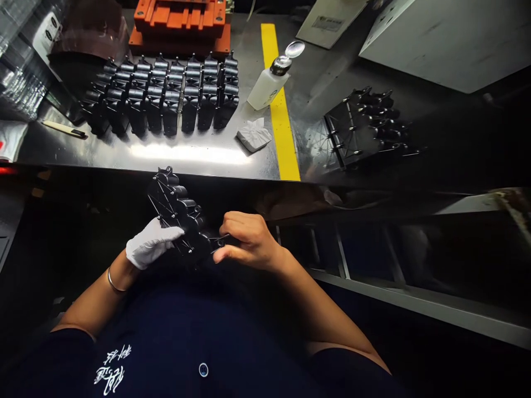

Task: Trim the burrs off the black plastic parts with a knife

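Observation:
A black moulded plastic part (179, 205), with rounded ribs along one side and thin crossing lines on its flat face, is held tilted in front of the table edge. My left hand (150, 243), in a white glove, grips it by the lower left side, thumb across the face. My bare right hand (251, 239) has its fingers curled with the thumb below, closed around the narrow dark tab at the part's lower right end. Whether a small tool is also in those fingers is hidden. Beyond, similar black parts (170, 102) stand in a close row on the metal table.
On the metal table (199, 155) are an orange fixture (182, 33), a white bottle (267, 85) with a raised lid, a folded white cloth (254, 135) and a cream-handled knife (64, 129). Yellow tape (284, 143) crosses the surface. More black parts (369, 121) lie right; a grey box (448, 44) stands behind.

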Action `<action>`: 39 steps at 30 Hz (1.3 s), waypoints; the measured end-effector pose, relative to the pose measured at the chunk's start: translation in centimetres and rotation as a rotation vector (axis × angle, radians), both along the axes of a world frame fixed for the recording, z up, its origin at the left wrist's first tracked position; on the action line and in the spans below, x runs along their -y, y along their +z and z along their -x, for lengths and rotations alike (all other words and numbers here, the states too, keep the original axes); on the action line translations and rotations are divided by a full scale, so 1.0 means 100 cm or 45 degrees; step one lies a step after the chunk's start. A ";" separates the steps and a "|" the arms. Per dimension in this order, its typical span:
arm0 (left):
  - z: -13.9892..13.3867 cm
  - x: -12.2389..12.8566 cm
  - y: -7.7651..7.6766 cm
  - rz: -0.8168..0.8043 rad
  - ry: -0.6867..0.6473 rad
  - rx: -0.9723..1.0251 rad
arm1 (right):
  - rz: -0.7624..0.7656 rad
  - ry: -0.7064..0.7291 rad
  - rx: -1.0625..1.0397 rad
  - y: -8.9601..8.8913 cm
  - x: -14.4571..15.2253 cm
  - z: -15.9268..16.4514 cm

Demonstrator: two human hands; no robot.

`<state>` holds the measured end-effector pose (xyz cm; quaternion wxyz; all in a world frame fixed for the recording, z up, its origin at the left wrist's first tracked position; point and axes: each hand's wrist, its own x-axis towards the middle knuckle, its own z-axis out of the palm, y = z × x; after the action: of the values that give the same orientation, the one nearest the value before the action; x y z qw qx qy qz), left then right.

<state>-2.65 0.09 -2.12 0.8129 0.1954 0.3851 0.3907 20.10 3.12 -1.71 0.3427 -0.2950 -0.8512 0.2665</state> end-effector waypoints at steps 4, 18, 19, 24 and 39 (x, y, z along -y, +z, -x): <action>0.004 -0.002 0.000 -0.044 -0.060 0.002 | -0.043 0.086 0.039 0.002 0.000 -0.002; -0.002 0.004 -0.008 -0.036 0.012 -0.039 | -0.116 -0.006 0.013 -0.002 0.003 0.000; 0.000 0.003 -0.008 -0.043 -0.010 -0.042 | -0.094 0.002 0.003 0.000 0.002 0.000; 0.005 -0.004 -0.004 -0.062 -0.081 -0.036 | -0.011 0.129 0.018 0.005 0.003 0.000; -0.003 0.003 -0.019 -0.022 0.024 0.027 | -0.262 -0.062 0.069 0.006 0.004 0.002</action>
<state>-2.37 -0.20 -4.04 0.8115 0.1948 0.3748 0.4037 19.91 2.73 -1.15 0.3544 -0.2858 -0.8756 0.1614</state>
